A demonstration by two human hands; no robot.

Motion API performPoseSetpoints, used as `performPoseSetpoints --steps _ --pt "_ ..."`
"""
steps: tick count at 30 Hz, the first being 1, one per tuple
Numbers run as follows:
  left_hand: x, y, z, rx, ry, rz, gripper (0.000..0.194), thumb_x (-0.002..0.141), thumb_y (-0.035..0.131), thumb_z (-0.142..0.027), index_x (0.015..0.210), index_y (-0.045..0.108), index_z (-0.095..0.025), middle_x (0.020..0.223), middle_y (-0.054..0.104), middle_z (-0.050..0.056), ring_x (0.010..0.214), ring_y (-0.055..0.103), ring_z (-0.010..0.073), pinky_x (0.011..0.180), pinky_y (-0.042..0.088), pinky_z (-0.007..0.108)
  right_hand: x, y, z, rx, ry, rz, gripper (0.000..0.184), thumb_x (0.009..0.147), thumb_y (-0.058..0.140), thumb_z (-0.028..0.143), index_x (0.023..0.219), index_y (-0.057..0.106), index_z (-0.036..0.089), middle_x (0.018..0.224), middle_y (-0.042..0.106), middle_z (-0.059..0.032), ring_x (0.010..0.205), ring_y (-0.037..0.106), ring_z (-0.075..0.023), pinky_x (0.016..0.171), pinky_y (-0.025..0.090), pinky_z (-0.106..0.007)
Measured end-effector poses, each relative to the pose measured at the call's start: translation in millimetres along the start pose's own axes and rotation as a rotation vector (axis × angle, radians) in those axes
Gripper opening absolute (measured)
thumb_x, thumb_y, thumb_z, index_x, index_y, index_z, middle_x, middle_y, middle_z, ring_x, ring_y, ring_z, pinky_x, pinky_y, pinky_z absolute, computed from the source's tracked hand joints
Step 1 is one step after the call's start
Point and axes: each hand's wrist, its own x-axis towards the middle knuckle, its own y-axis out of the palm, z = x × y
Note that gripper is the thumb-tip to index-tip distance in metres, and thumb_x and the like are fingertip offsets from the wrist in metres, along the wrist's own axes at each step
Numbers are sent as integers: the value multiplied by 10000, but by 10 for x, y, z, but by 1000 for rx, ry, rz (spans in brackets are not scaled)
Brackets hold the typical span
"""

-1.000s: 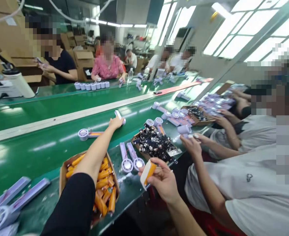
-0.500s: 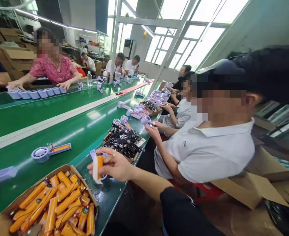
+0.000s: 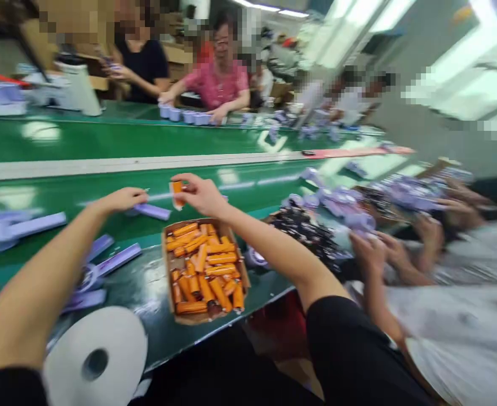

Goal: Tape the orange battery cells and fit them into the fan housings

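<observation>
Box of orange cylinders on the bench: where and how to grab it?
I'd take the cardboard box by its left and right walls, one hand from each side. It sits upright on the bench, and its open top is full of orange cylinders, so gripping from above would likely meet those. The right forearm passes by the far right corner; come in low there.

Orange cylinder (image 3: 177, 193) partly hidden by right hand (image 3: 203, 196)
</observation>
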Motion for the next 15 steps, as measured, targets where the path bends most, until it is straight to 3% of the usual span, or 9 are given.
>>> performPoseSetpoints --steps 2,5,10,15 --pt "-61 -36 330 38 -88 78 400 1059 531 -525 873 698 -213 886 769 24 868 690 188 917 536 329 230 159 -223 -63 29 9 488 900 725 271 1363 685 123 780 810 37 790 785 -143 859 598 -244" --pt "-51 36 522 68 -126 111 305 1062 476 -427 934 683 -244 946 796 24 968 704 217 1024 484 330 435 379 -402 -184 47 47 461 918 737 269 1351 690 119 794 826 0 752 758 -162 839 561 -277" --pt "34 172 451 77 -95 135 307 1087 426 -409 997 665 -238 1029 811 43 1048 705 239 1103 433 351 486 551 -462 -327 58 128 435 966 729 271 1374 674 132 824 831 -12 771 741 -169 807 515 -266" --pt "50 98 338 105 -114 146 321 1080 386 -404 1007 652 -241 1122 819 60 1077 706 243 1075 436 333 445 515 -419 -603 -74 242 404 1037 689 265 1435 658 205 1007 857 -48 880 766 -199 829 497 -269"
